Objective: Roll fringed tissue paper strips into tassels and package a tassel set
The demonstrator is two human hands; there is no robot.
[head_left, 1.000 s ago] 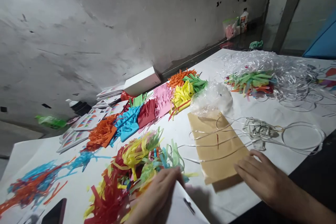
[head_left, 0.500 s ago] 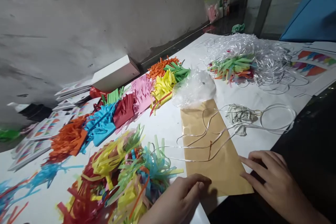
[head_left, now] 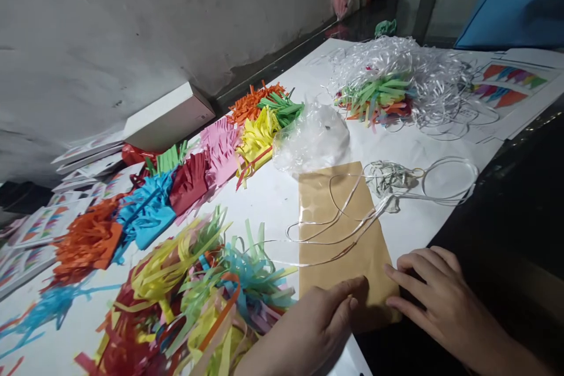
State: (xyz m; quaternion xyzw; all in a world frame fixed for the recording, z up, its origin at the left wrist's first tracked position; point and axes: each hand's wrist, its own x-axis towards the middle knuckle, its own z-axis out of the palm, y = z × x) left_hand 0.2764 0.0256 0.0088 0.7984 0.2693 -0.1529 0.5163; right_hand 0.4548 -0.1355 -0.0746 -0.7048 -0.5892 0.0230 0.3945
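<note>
A brown paper envelope [head_left: 326, 194] lies near the table's front edge, its lower end overhanging the dark gap. My left hand [head_left: 324, 320] rests over its lower left part, index finger stretched out on the paper and thumb apart below it. At the envelope's right edge is my right hand [head_left: 434, 291], fingers spread and the tips of index finger and thumb touching the edge. Silvery ribbon strands [head_left: 321, 232] cross the envelope and run to a crumpled grey bundle [head_left: 388, 177] at its right. The lower fingers of my left hand are partly hidden.
Multicoloured tissue tassels [head_left: 185, 294] are heaped at my left. Behind them are fringed paper bundles [head_left: 189, 182], a white box [head_left: 170, 117] and printed cards [head_left: 48, 220]. A clear plastic bag [head_left: 315, 138] lies beyond the envelope, with tangled clear ribbon [head_left: 396, 59] farther back.
The view has shifted, so most things sit farther left and higher. The envelope's lower end has swung left and its corner now looks bent. Both hands stay at the envelope.
</note>
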